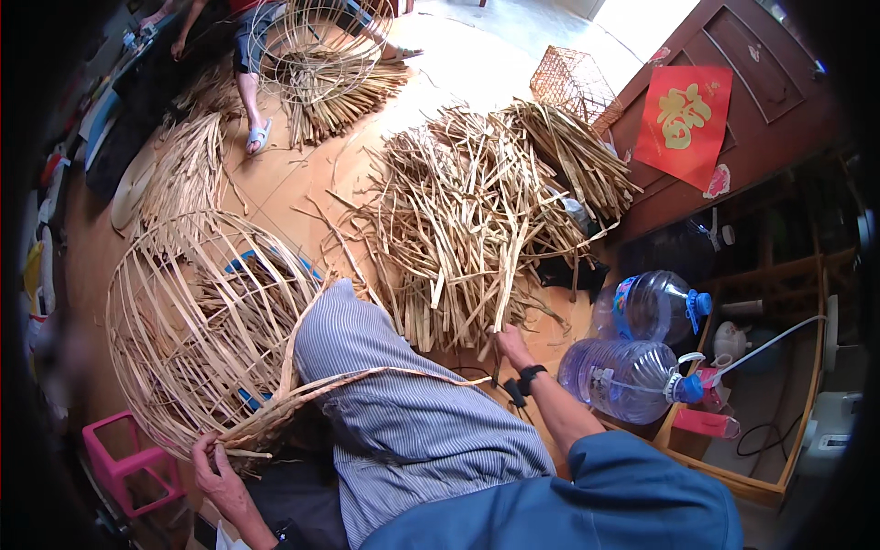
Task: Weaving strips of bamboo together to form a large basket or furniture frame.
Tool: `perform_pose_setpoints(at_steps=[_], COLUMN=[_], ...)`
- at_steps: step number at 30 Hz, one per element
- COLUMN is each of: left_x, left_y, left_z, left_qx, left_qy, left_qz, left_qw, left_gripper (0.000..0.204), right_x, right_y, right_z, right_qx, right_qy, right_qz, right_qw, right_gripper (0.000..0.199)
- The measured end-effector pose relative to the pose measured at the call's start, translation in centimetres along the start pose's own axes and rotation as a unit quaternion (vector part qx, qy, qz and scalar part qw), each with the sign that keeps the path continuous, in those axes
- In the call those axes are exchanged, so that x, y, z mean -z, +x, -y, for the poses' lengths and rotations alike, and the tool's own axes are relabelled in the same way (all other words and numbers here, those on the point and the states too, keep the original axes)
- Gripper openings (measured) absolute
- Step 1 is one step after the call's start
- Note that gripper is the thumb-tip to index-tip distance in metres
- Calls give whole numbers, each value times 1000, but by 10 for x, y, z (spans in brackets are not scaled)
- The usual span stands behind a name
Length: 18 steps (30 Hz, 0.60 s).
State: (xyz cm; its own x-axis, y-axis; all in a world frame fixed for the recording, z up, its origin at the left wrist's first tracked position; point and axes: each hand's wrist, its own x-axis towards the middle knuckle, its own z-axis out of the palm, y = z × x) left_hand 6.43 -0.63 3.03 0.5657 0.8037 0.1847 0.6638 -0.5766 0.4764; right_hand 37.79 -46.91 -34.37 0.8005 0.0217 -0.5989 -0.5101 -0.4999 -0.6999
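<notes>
A half-woven bamboo basket frame [197, 330] leans against my left knee, its loose ribs fanning up and left. My left hand [215, 458] grips the woven rim at the bottom of the frame. A long thin strip [385, 374] runs from that rim across my striped trouser leg. My right hand [511, 344] reaches forward to the near edge of a big pile of bamboo strips [467, 229] on the floor and closes on a strip there. A dark watch sits on that wrist.
Two large plastic water bottles [632, 371] lie on their sides at the right, beside a wooden rack [788, 367]. A pink stool [119, 458] stands at lower left. Another person [252, 55] sits at the top with a basket frame [316, 41]. A small woven cage [573, 82] stands by the door.
</notes>
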Motion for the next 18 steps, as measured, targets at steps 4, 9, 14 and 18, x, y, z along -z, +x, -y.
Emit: perform_pose_setpoints(at_steps=[4, 9, 14, 18], left_x=[-3, -4, -3, -2], left_y=[0, -1, -1, -2], left_z=[3, 0, -3, -1], left_qx=[-12, -18, -22, -25], left_qy=[-10, -18, -35, -25], left_qz=[-3, -19, -14, -25], left_qw=[1000, 1000, 999, 999], left_gripper=[15, 15, 15, 15], right_x=[65, 148, 163, 176], right_y=[-49, -119, -156, -185], right_z=[64, 197, 296, 352], right_qx=[73, 5, 157, 206], right_qy=[108, 260, 435, 432], right_qz=[82, 158, 237, 266], right_qw=[988, 953, 855, 836], right_gripper=[27, 33, 35, 40])
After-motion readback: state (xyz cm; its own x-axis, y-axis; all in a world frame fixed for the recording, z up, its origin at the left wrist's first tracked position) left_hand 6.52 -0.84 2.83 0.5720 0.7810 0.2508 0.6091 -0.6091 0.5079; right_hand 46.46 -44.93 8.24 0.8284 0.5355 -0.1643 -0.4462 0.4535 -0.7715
